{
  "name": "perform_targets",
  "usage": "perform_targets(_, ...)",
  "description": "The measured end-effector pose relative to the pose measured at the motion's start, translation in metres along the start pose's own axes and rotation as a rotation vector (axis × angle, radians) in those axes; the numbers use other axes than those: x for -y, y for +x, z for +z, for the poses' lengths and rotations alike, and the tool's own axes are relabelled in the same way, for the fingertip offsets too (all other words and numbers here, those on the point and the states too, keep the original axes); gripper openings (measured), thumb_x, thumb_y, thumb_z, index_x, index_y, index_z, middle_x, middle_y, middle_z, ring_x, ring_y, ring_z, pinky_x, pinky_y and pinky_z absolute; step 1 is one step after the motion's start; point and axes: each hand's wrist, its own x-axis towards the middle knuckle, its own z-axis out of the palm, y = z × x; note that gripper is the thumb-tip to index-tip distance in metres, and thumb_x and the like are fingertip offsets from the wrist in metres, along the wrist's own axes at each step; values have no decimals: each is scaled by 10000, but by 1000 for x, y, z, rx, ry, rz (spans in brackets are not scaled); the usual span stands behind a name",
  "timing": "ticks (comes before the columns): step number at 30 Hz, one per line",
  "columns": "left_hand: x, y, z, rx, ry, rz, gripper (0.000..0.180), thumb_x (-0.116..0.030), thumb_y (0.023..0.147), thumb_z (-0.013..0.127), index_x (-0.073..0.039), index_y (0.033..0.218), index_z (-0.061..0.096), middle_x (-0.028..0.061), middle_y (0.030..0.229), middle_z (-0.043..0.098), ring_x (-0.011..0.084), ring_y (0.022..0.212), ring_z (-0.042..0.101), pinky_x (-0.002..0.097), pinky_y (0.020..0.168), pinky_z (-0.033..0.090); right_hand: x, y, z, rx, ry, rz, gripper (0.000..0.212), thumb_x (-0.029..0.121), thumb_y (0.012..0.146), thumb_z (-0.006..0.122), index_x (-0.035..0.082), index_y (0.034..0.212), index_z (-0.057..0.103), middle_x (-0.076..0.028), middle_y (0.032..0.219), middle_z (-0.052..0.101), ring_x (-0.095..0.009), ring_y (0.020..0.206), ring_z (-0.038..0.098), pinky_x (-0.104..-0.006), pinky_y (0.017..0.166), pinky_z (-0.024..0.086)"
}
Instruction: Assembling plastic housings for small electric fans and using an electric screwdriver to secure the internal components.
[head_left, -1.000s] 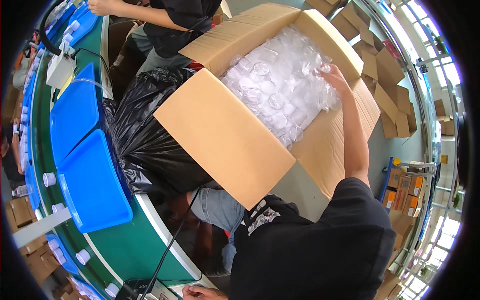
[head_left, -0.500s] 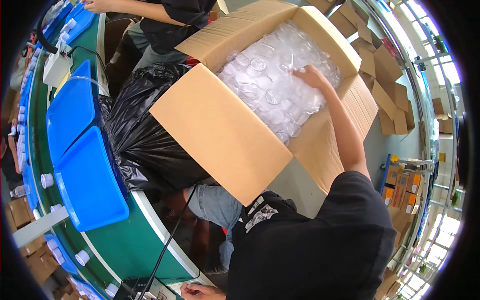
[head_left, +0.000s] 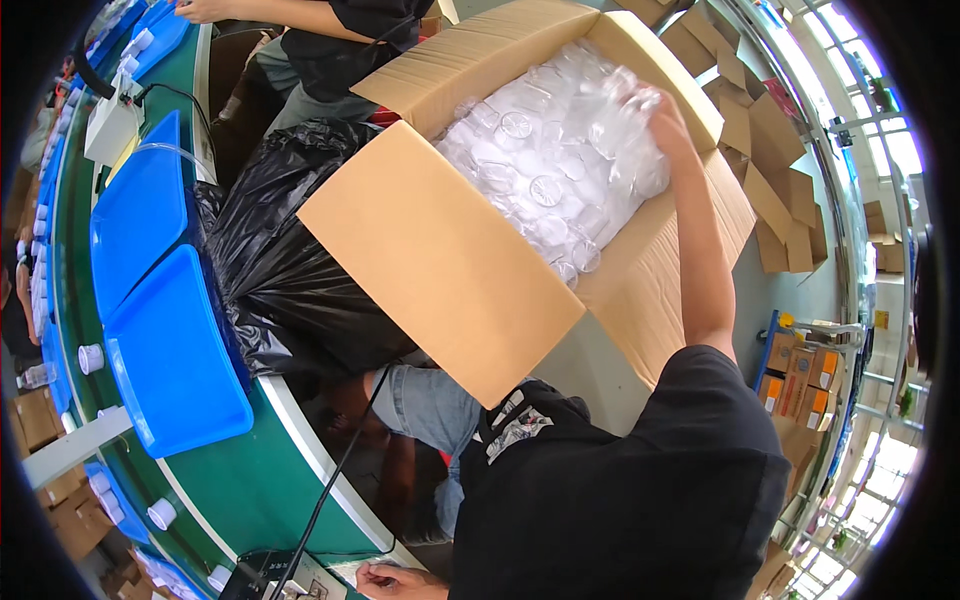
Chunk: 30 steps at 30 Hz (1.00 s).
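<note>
A large open cardboard box (head_left: 450, 270) stands in front of me, filled with clear plastic containers (head_left: 540, 160) in thin plastic wrap. My right hand (head_left: 668, 118) reaches into the box's far right side, its fingers sunk in a bunch of the containers and closed around them. My left hand (head_left: 392, 580) lies low at the picture's bottom edge, fingers curled, on a white sheet beside a black device (head_left: 262, 578). Whether it holds anything is hidden.
A stuffed black rubbish bag (head_left: 285, 265) sits left of the box. Two blue trays (head_left: 170, 350) lie on the green curved table (head_left: 250, 480), with small white caps (head_left: 90, 357) and a black cable (head_left: 335, 480). Another person (head_left: 330, 45) works at the top. Flattened cartons (head_left: 765, 190) lie at the right.
My right hand has moved within the box, first leftward over the containers, then up to the far right corner. My left hand has stayed put.
</note>
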Motion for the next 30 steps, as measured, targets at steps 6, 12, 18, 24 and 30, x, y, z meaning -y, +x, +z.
perform_targets(6,-5,1,-2,13,20,16,253,-221,1080,584,29,1042,605,172,952,592,282,852,535,408,864,477,0,22,-79,280,852,-70,231,129,904,745,23,1109,735,-75,1076,765,-178,940,728,-333,849,588)
perform_targets(12,2,2,0,8,7,52,242,-217,1079,585,22,1046,610,175,965,592,286,860,543,413,868,477,-82,13,-94,41,-1173,19,358,189,807,766,77,1147,751,-223,1141,738,-392,1101,695,-454,972,541)
perform_targets(18,-3,0,0,-4,-2,22,237,-212,1077,586,22,1050,614,167,971,591,277,849,537,408,859,478,-84,-2,-45,262,-1159,30,328,152,809,716,124,1135,740,-216,1168,723,-391,1156,664,-468,1018,511)
perform_targets(24,-6,0,0,-12,-29,8,248,-228,1074,599,18,1057,622,158,973,590,265,850,539,398,842,479,-71,4,-32,291,-1146,-20,303,162,869,694,123,1167,730,-216,1149,728,-403,1145,661,-473,1018,507)
perform_targets(30,-3,1,1,3,-32,5,256,-235,1072,605,20,1059,629,157,972,594,270,848,547,400,830,483,-78,-3,-51,96,-805,-113,297,196,886,729,101,1166,745,-198,1149,740,-373,1115,686,-438,995,517)
